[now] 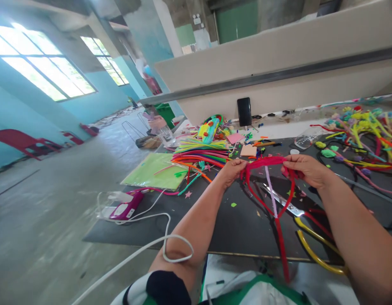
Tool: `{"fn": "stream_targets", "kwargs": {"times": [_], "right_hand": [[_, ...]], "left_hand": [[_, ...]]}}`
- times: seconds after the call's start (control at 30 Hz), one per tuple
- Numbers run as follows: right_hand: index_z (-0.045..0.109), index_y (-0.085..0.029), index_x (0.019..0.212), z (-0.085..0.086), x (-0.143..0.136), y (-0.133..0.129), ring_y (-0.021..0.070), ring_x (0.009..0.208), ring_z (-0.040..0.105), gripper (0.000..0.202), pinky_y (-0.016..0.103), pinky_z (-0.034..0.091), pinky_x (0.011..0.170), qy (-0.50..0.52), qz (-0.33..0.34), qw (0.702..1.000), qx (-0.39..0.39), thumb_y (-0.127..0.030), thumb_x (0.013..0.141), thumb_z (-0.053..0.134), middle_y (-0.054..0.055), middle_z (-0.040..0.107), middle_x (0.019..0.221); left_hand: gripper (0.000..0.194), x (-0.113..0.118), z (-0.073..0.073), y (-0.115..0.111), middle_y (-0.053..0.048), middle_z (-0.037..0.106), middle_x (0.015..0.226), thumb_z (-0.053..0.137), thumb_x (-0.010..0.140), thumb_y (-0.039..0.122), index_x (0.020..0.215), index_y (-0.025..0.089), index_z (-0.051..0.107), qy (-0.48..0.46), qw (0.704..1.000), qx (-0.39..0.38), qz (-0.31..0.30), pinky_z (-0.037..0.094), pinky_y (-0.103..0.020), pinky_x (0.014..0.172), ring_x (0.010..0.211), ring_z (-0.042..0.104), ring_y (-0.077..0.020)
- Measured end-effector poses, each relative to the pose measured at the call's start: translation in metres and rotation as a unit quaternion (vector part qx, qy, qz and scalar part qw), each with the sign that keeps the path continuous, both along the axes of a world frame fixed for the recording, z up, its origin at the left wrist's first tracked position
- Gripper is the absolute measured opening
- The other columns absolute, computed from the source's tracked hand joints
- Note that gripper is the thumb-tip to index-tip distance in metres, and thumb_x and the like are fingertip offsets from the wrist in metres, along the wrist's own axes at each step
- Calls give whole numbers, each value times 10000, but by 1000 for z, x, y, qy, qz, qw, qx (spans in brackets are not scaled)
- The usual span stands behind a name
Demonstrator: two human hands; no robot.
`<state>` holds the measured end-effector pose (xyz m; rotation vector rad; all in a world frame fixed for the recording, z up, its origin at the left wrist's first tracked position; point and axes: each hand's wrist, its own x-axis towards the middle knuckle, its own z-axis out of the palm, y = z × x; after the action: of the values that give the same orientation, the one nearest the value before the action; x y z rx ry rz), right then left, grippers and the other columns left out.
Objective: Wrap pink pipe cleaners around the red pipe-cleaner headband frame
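Note:
Between my two hands stretches a shape made of red pipe cleaners (266, 161), its top strand fuzzy and nearly level. My left hand (233, 173) pinches its left end; my right hand (305, 169) pinches the right end. Red strands run down from both ends and meet below in a red stem (281, 250) that hangs over the table's front edge. A pale lilac pipe cleaner (271, 190) goes from the top strand down to that meeting point. Behind the shape lie scissors (302, 216) with yellow handles, partly hidden by it and by my right forearm.
Coloured pipe cleaners (202, 152) are heaped behind my left hand, beside a green sheet in plastic (157, 171). A magenta device (127, 207) with a white cable sits at left. A black phone (244, 111) leans against the partition. More pipe cleaners (370, 135) spread at right.

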<state>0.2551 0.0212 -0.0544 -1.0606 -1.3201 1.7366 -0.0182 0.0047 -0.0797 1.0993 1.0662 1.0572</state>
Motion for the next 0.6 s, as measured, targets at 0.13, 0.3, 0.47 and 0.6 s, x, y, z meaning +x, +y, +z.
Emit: {"fn": "stream_targets", "kwargs": {"times": [0.13,0.3,0.47,0.6], "right_hand": [[612,-151,797,-3,0,3,100,516,597,289,196,504,494,0,6,1000,5,-328,651,788,32,682,693],[609,-154,796,-6,0,3,103,515,602,292,192,495,479,9,6,1000,7,-322,644,794,38,687,695],[616,-152,789,-5,-1,2,100,529,603,275,199,512,515,15,4,1000,2,-311,649,792,42,689,695],[623,-151,791,-4,-2,2,97,523,596,277,206,514,524,21,4,1000,-4,-304,638,798,40,691,695]], "left_hand": [[235,-6,2,4,-63,687,793,657,785,317,899,111,645,-11,997,7,70,490,-193,623,648,639,-89],[204,-7,-1,6,-71,688,771,638,792,278,899,105,618,-39,994,34,100,516,-234,680,692,666,-121],[215,-2,-8,7,-53,676,742,648,775,301,871,112,615,-33,990,45,127,499,-223,652,654,650,-109],[237,1,-14,9,-34,666,724,644,763,330,865,118,614,-25,987,66,142,493,-233,667,640,639,-105]]}}
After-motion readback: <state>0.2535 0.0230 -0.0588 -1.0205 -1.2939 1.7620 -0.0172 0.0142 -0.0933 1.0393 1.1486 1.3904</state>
